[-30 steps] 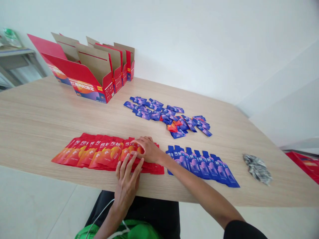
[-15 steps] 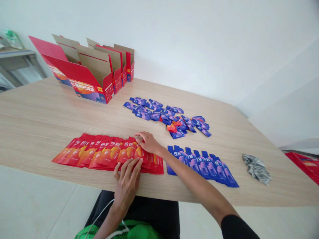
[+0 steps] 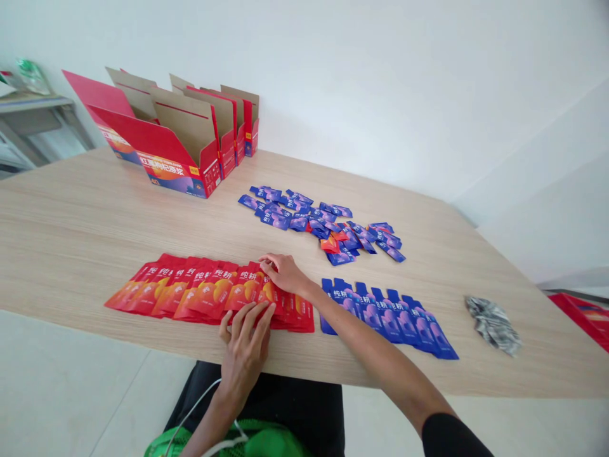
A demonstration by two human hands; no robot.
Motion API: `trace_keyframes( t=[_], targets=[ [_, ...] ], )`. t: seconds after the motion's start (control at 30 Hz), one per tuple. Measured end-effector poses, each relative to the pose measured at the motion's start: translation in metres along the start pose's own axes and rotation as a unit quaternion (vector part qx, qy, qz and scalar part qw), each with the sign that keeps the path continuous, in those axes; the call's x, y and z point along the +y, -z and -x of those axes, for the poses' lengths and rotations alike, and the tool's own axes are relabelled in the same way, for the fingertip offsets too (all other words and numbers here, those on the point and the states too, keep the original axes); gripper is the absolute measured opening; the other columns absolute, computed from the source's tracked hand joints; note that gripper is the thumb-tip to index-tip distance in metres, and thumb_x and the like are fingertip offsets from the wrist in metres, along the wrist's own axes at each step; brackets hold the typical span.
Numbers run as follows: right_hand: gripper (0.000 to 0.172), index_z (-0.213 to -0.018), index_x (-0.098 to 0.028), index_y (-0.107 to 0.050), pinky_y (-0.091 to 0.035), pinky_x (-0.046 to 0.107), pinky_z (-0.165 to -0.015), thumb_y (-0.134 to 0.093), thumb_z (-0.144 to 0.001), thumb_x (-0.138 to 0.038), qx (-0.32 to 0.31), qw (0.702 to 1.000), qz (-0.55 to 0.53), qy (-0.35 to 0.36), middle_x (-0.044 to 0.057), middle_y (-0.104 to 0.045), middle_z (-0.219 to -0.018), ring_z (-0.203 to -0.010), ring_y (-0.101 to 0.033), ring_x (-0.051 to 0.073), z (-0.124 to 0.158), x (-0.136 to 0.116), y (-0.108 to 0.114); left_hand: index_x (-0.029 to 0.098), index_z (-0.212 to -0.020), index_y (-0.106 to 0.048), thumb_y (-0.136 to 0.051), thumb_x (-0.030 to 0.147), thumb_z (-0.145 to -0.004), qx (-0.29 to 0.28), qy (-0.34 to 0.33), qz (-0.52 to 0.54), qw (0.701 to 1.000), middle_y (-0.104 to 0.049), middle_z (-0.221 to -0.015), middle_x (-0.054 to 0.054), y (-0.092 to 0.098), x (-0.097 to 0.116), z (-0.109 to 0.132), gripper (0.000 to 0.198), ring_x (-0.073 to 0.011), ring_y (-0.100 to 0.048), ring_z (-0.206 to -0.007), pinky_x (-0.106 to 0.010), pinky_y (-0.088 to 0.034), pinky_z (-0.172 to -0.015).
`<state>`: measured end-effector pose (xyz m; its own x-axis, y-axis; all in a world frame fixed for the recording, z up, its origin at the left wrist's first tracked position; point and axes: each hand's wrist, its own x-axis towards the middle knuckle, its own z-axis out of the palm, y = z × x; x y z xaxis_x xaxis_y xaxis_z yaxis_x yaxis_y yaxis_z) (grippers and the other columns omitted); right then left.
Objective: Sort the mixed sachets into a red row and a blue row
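The left hand (image 3: 245, 339) lies palm down, its forearm coming in from seven o'clock, fingers loosely open and slightly bent, tips on the near edge of the overlapping red sachets (image 3: 204, 293), which fan out toward its eleven o'clock on the tabletop (image 3: 118, 222). The right hand (image 3: 281, 273) curls over their far edge, forearm slanting toward four o'clock across the blue sachets (image 3: 392, 317); whether it grips one, I cannot tell.
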<state>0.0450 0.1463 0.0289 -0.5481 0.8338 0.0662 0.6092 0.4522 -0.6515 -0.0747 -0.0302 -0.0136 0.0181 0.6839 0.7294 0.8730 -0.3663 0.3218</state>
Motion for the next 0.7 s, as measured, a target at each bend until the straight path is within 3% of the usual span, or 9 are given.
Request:
trace_keyframes(
  t=[0.17, 0.3, 0.7],
  targets=[
    [0.031, -0.124, -0.022, -0.075, -0.051, 0.032, -0.094, -0.051, -0.109, -0.035, -0.031, 0.999, -0.026, -0.014, 0.006, -0.08, -0.118, -0.1, -0.073, 0.02, -0.014, 0.001, -0.001, 0.021, -0.132, -0.07, -0.059, 0.012, -0.104, -0.003, -0.001, 0.005, 1.0, -0.079, -0.121, -0.01, -0.001, -0.001, 0.002, 0.031, -0.0262, -0.068, -0.116, -0.049, -0.026, -0.121],
    [0.029, -0.123, -0.022, -0.076, -0.052, 0.032, -0.094, -0.056, -0.106, -0.033, -0.039, 0.999, -0.028, -0.008, 0.005, -0.081, -0.11, -0.095, -0.074, 0.019, -0.016, -0.001, -0.003, 0.022, -0.132, -0.07, -0.059, 0.011, -0.103, -0.002, 0.003, 0.015, 1.0, -0.079, -0.121, -0.009, -0.001, -0.001, 0.002, 0.033, -0.0256, -0.068, -0.116, -0.048, -0.027, -0.121],
    [0.028, -0.118, -0.024, -0.08, -0.052, 0.036, -0.099, -0.056, -0.105, -0.03, -0.033, 0.999, 0.011, 0.02, 0.006, -0.082, -0.116, -0.104, -0.076, 0.022, -0.002, -0.01, 0.004, 0.022, -0.129, -0.071, -0.058, 0.011, -0.103, 0.002, -0.006, 0.004, 1.0, -0.079, -0.12, -0.01, 0.001, 0.0, 0.001, 0.031, -0.0258, -0.068, -0.115, -0.048, -0.028, -0.118]
  ],
)
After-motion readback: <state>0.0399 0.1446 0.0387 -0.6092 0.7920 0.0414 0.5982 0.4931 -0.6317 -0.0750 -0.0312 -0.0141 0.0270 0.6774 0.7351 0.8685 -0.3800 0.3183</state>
